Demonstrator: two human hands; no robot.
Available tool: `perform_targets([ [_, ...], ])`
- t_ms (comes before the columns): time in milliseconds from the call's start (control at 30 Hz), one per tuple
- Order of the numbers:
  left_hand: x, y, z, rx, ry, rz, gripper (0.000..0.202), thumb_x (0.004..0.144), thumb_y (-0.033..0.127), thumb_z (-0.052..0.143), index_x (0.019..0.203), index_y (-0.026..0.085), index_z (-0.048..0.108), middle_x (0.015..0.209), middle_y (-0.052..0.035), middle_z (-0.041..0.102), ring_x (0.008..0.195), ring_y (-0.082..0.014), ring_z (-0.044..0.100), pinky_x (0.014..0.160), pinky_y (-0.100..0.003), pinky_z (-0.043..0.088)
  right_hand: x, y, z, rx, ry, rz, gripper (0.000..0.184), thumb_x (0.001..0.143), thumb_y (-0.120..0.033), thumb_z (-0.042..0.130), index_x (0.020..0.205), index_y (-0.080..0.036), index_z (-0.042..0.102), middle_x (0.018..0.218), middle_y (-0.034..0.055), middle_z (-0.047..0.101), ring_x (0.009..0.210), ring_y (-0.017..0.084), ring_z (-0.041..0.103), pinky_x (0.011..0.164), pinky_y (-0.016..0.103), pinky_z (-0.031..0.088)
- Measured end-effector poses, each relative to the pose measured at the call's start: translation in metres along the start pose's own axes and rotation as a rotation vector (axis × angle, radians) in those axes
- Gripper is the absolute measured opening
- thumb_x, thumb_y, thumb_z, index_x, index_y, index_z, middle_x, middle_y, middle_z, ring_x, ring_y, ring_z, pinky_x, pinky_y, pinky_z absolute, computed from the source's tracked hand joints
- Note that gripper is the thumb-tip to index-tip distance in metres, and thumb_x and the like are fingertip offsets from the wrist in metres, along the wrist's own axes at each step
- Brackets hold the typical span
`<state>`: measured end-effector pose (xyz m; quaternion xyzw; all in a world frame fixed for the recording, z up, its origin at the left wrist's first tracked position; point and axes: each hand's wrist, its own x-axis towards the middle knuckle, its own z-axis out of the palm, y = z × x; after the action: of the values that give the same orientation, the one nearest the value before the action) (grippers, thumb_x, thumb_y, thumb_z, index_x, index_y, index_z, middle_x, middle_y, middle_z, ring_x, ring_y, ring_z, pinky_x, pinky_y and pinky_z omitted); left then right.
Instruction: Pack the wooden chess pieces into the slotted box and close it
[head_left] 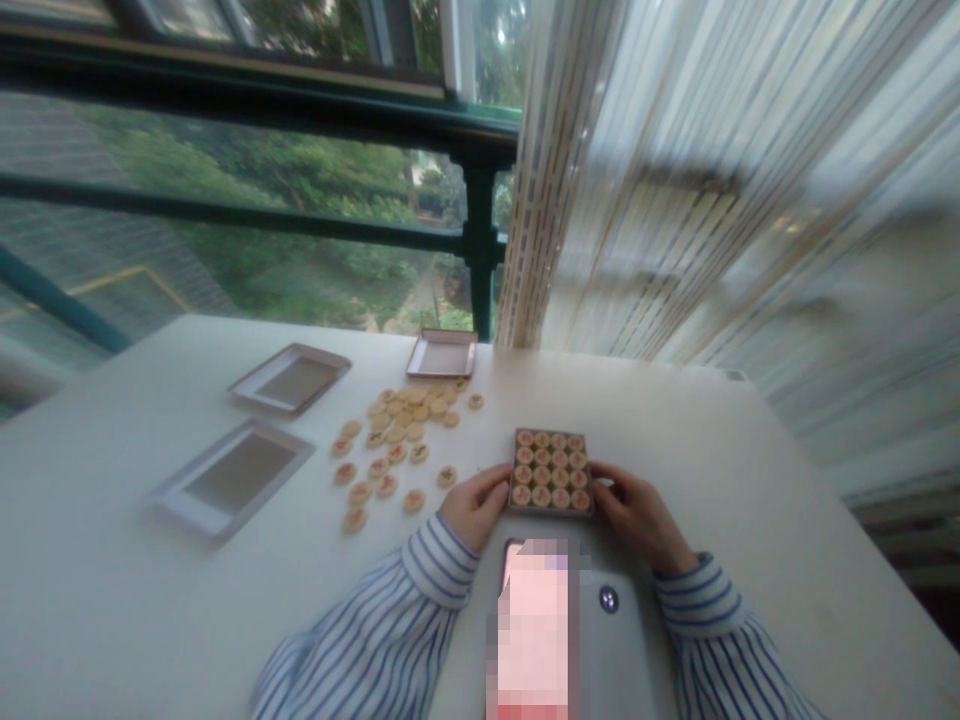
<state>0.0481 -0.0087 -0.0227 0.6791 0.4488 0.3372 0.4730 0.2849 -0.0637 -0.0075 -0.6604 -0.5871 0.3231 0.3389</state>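
Box with sixteen round pieces in four rows of four sits on or just above the white counter ahead of me, held by its two sides: the fingers of my left hand grip one edge, those of my right hand the other. Loose discs lie scattered to its left, with one shallow tray just beyond them and two more farther left.
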Motion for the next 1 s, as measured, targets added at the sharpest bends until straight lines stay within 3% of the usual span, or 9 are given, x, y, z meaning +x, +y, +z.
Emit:
perform_targets([
  [200,0.000,-0.003,-0.004,0.008,0.090,-0.060,0.039,0.075,0.034,0.052,0.108,0.016,0.064,0.104,-0.0081,0.068,0.103,-0.0234,0.060,0.095,-0.038,0.045,0.003,0.009,-0.005,-0.048,0.089,0.006,0.040,0.080,-0.035,0.048,0.112,-0.013,0.058,0.101,0.0096,0.066,0.076,0.016,0.064,0.067,0.027,0.052],
  [433,0.003,0.005,-0.017,-0.124,0.133,-0.066,0.043,0.074,0.039,0.055,0.107,0.012,0.064,0.104,-0.0113,0.067,0.099,-0.0251,0.061,0.083,-0.037,0.053,0.005,0.002,-0.018,-0.098,0.166,-0.045,0.034,0.080,-0.035,0.051,0.108,-0.017,0.060,0.098,0.0085,0.067,0.082,0.017,0.063,0.072,0.029,0.051],
  [733,0.021,0.027,-0.049,-0.126,0.253,0.009,0.043,0.073,0.040,0.058,0.105,0.013,0.065,0.106,-0.0115,0.066,0.097,-0.0247,0.062,0.081,-0.036,0.053,0.017,-0.039,-0.028,-0.229,0.165,-0.146,0.031,0.082,-0.036,0.051,0.103,-0.018,0.063,0.092,0.0060,0.069,0.073,0.015,0.062,0.069,0.028,0.050],
  [1000,0.048,0.040,-0.094,0.097,0.418,0.062,0.042,0.074,0.037,0.054,0.107,0.012,0.064,0.105,-0.0094,0.067,0.096,-0.0218,0.062,0.089,-0.032,0.048,0.047,-0.086,-0.026,-0.321,0.066,-0.284,0.027,0.081,-0.031,0.050,0.099,-0.017,0.065,0.078,0.0028,0.068,0.068,0.014,0.060,0.066,0.026,0.048],
])
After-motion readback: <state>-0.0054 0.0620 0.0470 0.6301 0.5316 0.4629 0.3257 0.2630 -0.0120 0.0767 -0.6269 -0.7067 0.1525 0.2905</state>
